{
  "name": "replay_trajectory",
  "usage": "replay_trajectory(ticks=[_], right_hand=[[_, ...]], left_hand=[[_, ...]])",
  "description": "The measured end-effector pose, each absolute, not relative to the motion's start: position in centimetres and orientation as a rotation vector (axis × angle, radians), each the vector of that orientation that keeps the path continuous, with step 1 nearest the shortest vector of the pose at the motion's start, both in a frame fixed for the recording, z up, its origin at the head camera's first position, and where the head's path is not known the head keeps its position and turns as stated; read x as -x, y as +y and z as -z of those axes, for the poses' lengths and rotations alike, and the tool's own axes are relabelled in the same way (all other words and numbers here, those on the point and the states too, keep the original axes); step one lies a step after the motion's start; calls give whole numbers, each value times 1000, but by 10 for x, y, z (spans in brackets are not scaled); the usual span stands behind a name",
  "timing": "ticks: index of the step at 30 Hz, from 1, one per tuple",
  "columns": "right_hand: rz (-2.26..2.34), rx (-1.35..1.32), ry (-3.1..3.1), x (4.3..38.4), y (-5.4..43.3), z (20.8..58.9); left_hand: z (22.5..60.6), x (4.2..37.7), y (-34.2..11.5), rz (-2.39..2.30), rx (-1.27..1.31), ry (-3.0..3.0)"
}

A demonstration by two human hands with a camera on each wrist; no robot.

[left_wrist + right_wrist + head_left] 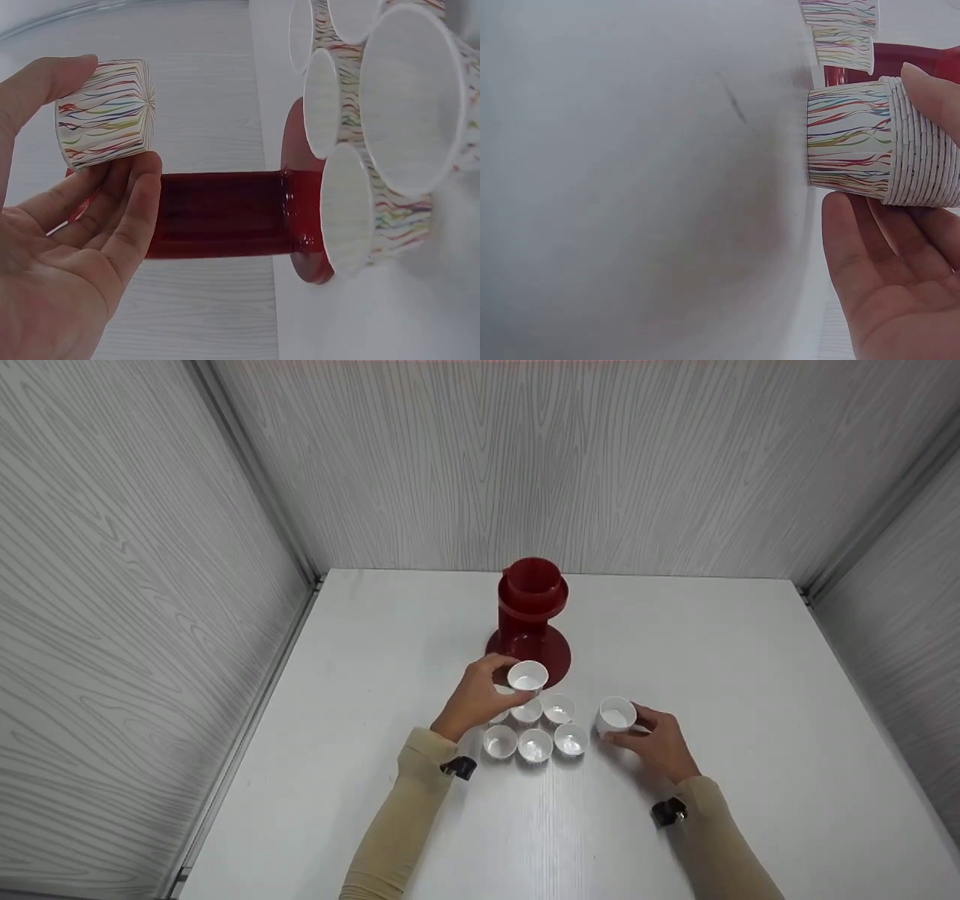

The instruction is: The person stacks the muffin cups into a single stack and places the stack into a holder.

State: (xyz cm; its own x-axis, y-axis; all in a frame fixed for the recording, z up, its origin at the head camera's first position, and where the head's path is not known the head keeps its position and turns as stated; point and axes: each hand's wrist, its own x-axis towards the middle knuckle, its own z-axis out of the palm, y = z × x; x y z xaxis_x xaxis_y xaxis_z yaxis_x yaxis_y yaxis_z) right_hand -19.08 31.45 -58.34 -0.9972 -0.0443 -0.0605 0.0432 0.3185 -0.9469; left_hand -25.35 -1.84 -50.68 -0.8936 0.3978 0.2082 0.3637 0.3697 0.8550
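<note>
Smooth paper baking cups [535, 745], one stack [881, 142] ridged along its rims — a glossy red plastic stand [523, 622], a smooth table [375, 660] with soft sheen — matt wood-grain wall panels [487, 472], matt cloth sleeves [401, 814].

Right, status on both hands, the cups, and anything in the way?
Left fingers pinching one cup, held up. Right fingers gripping nested cup stack. Six cups standing upright. Red holder close behind, possible snag.

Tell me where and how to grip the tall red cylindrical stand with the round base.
Grip the stand by its upright cylindrical body, ideally below the wider collar, from the right: that side looks unobstructed, while the left hand, holding a white patterned paper cup, is at its near left.
</note>
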Motion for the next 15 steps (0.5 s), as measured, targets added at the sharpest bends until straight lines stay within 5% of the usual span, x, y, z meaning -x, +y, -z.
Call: replay_trajectory(ticks=[15], right_hand=[[1770, -3, 2527, 191, 314, 585]], left_hand=[[499, 248, 34, -1574, -762, 2526]])
